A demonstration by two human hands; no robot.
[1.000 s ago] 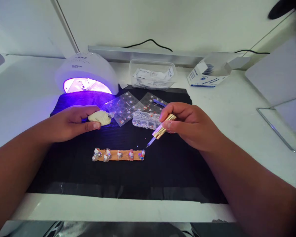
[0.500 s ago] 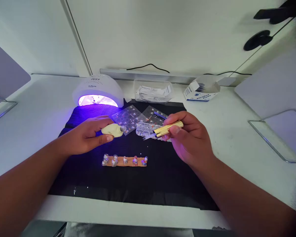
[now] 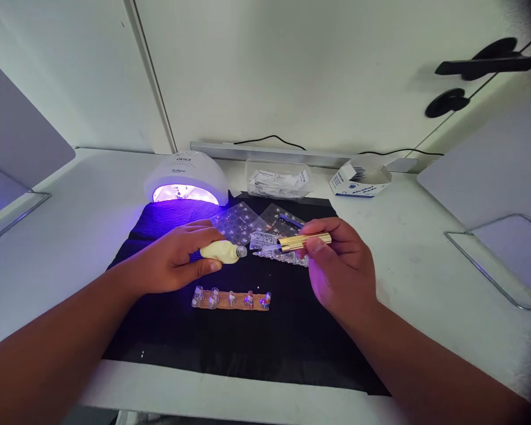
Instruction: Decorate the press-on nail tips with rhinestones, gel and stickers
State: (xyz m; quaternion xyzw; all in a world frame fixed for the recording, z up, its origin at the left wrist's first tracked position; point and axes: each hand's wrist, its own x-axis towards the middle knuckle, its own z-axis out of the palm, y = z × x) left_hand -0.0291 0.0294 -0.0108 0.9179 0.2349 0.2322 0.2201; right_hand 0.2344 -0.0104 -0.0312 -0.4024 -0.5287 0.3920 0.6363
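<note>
My left hand [image 3: 177, 257] is closed around a pale yellow nail polish bottle [image 3: 221, 252], tipped on its side with its bare neck toward the right. Between the thumb and fingers of my right hand [image 3: 340, 260] is the gold brush cap [image 3: 305, 241]; its brush points left at the bottle neck, a small gap apart. Below them, several decorated nail tips [image 3: 232, 298] stand in a row on a tan strip [image 3: 223, 303]. Behind the brush lies a clear case of small charms [image 3: 265, 241], partly hidden by my right hand.
A lit white nail lamp [image 3: 186, 174] stands at the back left of the black cloth [image 3: 230, 348]. Sticker sheets [image 3: 236, 218] lie near it. Behind are a clear tub [image 3: 278, 180] of alcohol pads and an alcohol pad box [image 3: 360, 180]. Wire-legged panels [image 3: 491, 218] flank the table.
The bottle neck and the brush have come closer together, my left hand shifting right and the brush swinging more level. The whole view has also shifted slightly.
</note>
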